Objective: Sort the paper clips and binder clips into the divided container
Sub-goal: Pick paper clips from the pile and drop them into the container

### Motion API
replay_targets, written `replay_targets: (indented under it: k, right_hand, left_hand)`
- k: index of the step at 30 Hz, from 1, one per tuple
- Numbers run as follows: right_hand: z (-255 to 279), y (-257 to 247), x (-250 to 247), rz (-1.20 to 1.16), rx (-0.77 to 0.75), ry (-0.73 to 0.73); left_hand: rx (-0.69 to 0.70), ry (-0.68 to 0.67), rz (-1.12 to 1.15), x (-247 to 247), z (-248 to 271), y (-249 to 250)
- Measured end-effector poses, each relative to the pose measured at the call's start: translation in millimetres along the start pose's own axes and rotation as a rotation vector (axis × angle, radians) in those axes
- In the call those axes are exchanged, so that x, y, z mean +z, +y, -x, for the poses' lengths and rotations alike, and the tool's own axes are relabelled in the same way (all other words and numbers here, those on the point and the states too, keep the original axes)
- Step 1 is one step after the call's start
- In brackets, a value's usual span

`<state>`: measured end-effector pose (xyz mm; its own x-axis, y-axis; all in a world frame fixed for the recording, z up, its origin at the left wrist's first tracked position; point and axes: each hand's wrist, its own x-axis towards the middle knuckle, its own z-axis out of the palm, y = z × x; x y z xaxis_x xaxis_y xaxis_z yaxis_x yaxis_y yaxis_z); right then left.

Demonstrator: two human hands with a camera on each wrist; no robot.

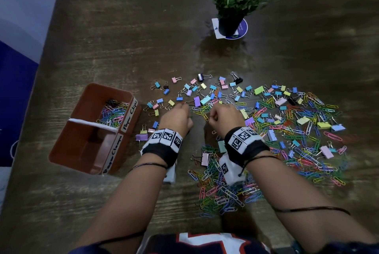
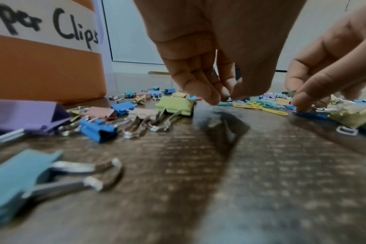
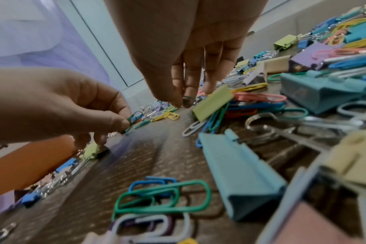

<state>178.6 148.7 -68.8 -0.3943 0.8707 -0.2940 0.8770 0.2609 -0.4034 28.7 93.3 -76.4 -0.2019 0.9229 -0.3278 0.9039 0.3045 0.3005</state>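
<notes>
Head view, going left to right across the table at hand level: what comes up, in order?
Divided container → left hand → right hand → big spread of paper clips and binder clips.

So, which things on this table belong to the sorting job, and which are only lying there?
Job:
- brown divided plastic container
- coloured wire paper clips
- pastel metal binder clips
- left hand, right hand, each pinching a paper clip

Lying about:
- green plant in its dark pot
- card coaster under it
</notes>
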Motion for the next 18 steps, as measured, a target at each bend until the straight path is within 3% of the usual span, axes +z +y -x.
replay_targets:
  k: [4, 18]
  right_hand:
    - [-3.9, -8.1, 3.7, -0.126, 0.060, -0.039]
    - [-1.9, -19.7, -3.3, 0.256, 0.011, -0.170]
  left_hand:
    - [-0.028, 0.030, 0.057, -4.7, -9.7, 2.3]
    - [-0.039, -0.078, -0.076, 5.2, 10.2, -1.3]
